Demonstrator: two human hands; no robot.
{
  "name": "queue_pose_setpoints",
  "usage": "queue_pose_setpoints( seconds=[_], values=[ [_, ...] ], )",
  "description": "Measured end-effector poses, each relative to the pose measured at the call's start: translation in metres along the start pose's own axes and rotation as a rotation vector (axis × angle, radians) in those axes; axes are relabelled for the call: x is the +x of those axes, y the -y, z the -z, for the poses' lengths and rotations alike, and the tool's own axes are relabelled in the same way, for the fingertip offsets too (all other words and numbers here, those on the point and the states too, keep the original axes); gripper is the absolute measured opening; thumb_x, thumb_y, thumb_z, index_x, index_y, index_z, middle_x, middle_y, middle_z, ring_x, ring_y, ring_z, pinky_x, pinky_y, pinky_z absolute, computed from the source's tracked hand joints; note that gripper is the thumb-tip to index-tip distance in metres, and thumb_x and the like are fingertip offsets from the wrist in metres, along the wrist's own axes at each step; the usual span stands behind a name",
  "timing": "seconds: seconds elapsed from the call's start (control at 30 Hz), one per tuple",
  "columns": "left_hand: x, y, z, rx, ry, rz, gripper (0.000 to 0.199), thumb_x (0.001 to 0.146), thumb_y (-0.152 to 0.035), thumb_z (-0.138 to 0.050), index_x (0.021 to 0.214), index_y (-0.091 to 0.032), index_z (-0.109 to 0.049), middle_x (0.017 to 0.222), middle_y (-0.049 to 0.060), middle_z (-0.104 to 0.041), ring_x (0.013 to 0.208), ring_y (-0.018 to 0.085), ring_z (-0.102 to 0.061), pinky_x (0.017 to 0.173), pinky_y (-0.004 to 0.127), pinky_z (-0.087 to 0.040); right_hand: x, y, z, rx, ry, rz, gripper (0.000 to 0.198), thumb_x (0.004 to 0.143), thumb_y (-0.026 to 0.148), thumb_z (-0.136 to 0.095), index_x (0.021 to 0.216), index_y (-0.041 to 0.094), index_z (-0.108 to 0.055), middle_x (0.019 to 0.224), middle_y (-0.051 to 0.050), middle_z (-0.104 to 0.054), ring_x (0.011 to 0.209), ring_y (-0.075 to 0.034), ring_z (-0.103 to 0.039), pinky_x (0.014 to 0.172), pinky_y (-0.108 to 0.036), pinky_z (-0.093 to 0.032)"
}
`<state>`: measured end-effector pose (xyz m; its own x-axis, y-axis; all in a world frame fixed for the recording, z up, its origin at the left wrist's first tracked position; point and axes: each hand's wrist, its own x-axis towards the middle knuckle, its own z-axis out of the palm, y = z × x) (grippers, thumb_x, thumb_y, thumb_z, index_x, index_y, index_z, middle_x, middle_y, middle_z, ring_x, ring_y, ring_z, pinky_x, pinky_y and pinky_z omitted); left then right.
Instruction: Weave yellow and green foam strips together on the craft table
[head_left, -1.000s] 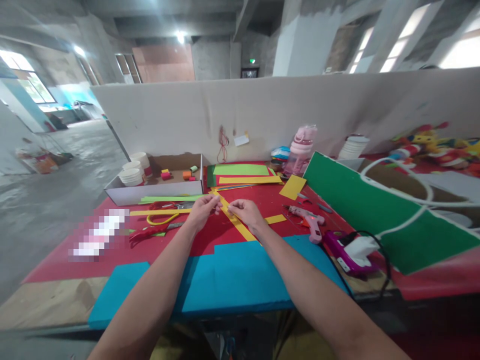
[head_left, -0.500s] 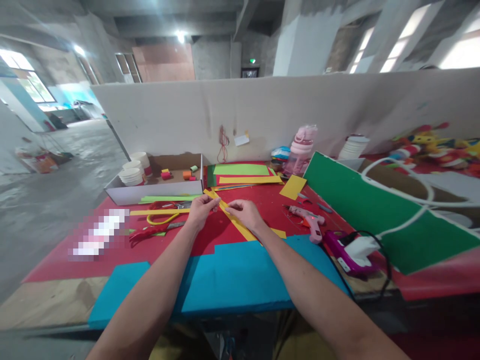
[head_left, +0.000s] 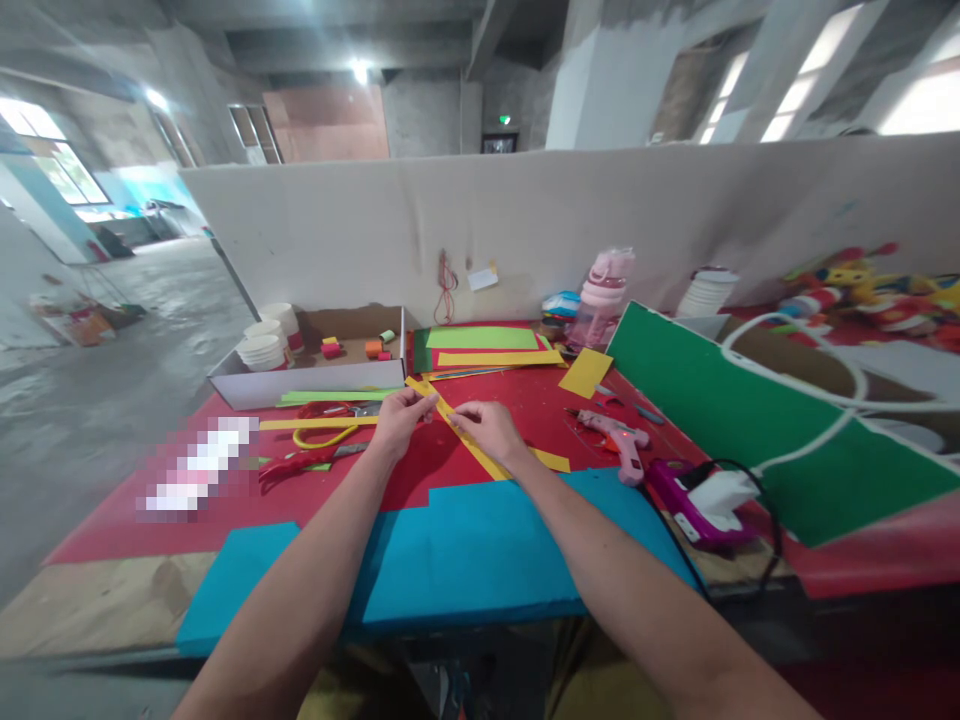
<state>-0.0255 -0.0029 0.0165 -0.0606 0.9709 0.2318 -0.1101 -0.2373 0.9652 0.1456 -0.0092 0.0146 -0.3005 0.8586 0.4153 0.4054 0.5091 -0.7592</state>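
Over the red table cover, my left hand [head_left: 401, 418] pinches a yellow paper strip [head_left: 480, 455] near its far end. My right hand [head_left: 489, 430] is closed on the same strip a little nearer to me, thumb and finger together. The strip runs slantwise from upper left to lower right, partly hidden under the right hand. Another yellow strip [head_left: 319, 424] reaches leftward from my left hand. Beside that hand lie red-handled scissors [head_left: 300, 466] and a yellow-handled pair [head_left: 324, 436]. A short yellow piece [head_left: 551, 460] shows beyond my right wrist.
A pink glue gun [head_left: 619, 440] and a purple power strip [head_left: 694, 515] with cables lie right, by a leaning green board [head_left: 750, 430]. A white box [head_left: 315, 382] holds paper cups and small rolls. Blue sheets [head_left: 480, 560] cover the front edge; a pink bottle [head_left: 602, 295] stands behind.
Both hands stay almost in place on the yellow strip. The right fingertips have shifted very slightly left along it.
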Motion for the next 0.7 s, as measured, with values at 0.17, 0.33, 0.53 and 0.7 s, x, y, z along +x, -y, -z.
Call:
queue_pose_setpoints(
  seconds=[0.17, 0.33, 0.53, 0.7],
  values=[
    [-0.0015, -0.0024, -0.0023, 0.005, 0.017, 0.004, 0.03, 0.063, -0.036, -0.078, 0.058, -0.014, -0.059, 0.051, -0.001, -0.057, 0.047, 0.008, -0.049, 0.051, 0.023, -0.038, -0.0009, 0.0012, -0.0047, -0.015, -0.026, 0.023, 0.022, 0.08, 0.034, -0.064, 0.093, 0.018, -0.072, 0.087, -0.006, -0.074, 0.078, -0.02, -0.065, 0.067, -0.026, -0.045],
    [-0.0009, -0.0021, -0.0016, -0.019, -0.009, 0.029, 0.031, 0.062, -0.035, -0.079, 0.058, -0.014, -0.058, 0.05, -0.001, -0.057, 0.046, 0.009, -0.049, 0.05, 0.023, -0.037, 0.0004, -0.0019, -0.0036, 0.026, -0.037, 0.027, 0.019, 0.083, 0.03, -0.06, 0.085, 0.017, -0.073, 0.082, -0.006, -0.074, 0.074, -0.019, -0.066, 0.066, -0.025, -0.045],
    [-0.001, -0.0014, -0.0009, -0.021, -0.016, 0.027, 0.03, 0.062, -0.035, -0.079, 0.058, -0.014, -0.058, 0.051, 0.0, -0.057, 0.047, 0.008, -0.049, 0.05, 0.023, -0.037, -0.0003, -0.0023, -0.0024, 0.105, -0.017, -0.004, 0.026, 0.085, 0.035, -0.055, 0.076, 0.017, -0.073, 0.068, -0.004, -0.07, 0.064, -0.017, -0.065, 0.059, -0.024, -0.045],
    [-0.0005, -0.0019, -0.0009, -0.028, -0.03, 0.028, 0.03, 0.06, -0.034, -0.08, 0.057, -0.014, -0.058, 0.049, -0.001, -0.056, 0.047, 0.008, -0.048, 0.05, 0.022, -0.038, 0.0008, -0.0047, -0.0041, 0.156, -0.031, -0.057, 0.028, 0.085, 0.037, -0.056, 0.076, 0.016, -0.072, 0.069, -0.005, -0.071, 0.062, -0.017, -0.065, 0.058, -0.024, -0.046]
  ],
)
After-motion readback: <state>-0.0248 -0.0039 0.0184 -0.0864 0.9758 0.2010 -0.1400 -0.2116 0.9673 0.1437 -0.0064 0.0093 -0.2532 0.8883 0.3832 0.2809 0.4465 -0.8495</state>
